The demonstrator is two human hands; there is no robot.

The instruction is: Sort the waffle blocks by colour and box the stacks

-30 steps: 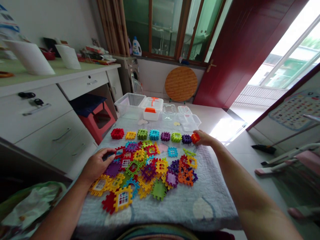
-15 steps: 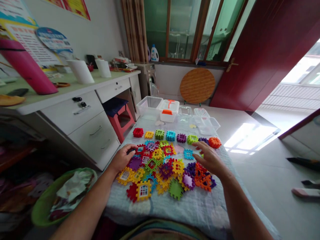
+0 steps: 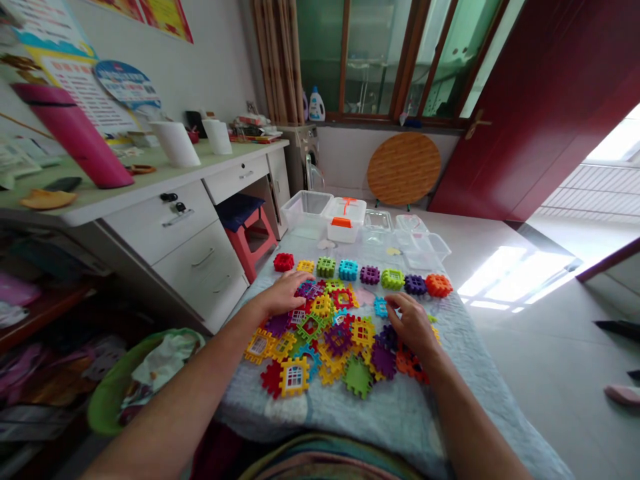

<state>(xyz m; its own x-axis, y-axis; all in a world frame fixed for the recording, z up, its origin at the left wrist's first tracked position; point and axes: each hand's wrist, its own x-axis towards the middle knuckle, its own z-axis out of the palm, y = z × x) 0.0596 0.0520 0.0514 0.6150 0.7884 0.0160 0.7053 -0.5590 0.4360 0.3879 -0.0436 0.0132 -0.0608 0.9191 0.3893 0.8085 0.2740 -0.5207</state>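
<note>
A heap of flat, toothed plastic tiles (image 3: pixel 325 333) in many colours lies on a pale blue quilted cloth (image 3: pixel 400 413). Behind it runs a row of assembled cubes, from a red cube (image 3: pixel 283 261) at the left to an orange cube (image 3: pixel 439 285) at the right. My left hand (image 3: pixel 286 294) rests on the heap's far left part, fingers spread over purple and red tiles. My right hand (image 3: pixel 413 324) lies on the heap's right side with fingers bent down onto the tiles, near a cyan tile (image 3: pixel 381 307). Neither hand lifts anything.
Clear plastic boxes (image 3: pixel 306 212) and a white case with an orange latch (image 3: pixel 344 223) stand beyond the cubes. A white desk with drawers (image 3: pixel 185 220) and a red stool (image 3: pixel 247 233) are at the left. A green basket (image 3: pixel 120 387) sits low left.
My right hand left the orange cube at the row's end and came back onto the heap. My left hand slid forward over the tiles. The view swung left.
</note>
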